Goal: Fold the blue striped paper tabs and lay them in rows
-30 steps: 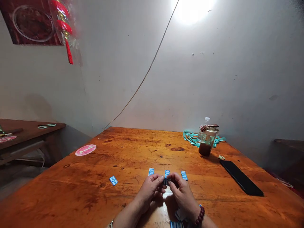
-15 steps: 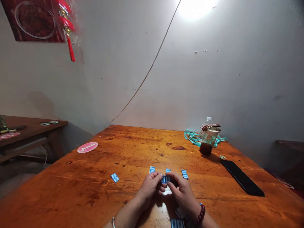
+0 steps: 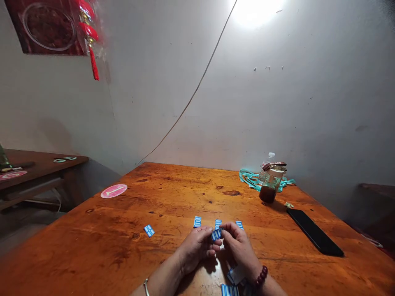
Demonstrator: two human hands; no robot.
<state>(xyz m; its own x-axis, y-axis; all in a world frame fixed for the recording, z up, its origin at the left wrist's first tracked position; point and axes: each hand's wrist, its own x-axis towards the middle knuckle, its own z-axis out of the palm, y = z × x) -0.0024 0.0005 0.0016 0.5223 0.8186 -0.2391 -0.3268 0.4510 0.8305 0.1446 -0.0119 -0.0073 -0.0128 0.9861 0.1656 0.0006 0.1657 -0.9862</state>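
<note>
A small blue-and-white striped piece, like a sheet of stickers (image 3: 217,234), is held up between my two hands just above the table. My left hand (image 3: 199,245) pinches its left side with the thumb on top and the fingers curled below. Thumb and forefinger of my right hand (image 3: 240,245) close on its right edge. Beyond my hands lie similar striped pieces: a left one (image 3: 197,222), a middle one (image 3: 218,223) and a right one (image 3: 239,225). Another piece (image 3: 149,230) lies off to the left. More striped pieces (image 3: 230,290) sit near the front edge, partly under my right forearm.
On the wooden table (image 3: 173,189) a black phone (image 3: 314,232) lies at the right. Behind it stand a glass bottle of dark liquid (image 3: 269,189), a clear plastic bottle (image 3: 271,158) and a teal strap (image 3: 247,179). A pink round number sticker (image 3: 114,190) is at the left.
The held striped piece has tilted, its right side now higher. My left hand's fingers show more beneath it, and my right hand has shifted slightly right.
</note>
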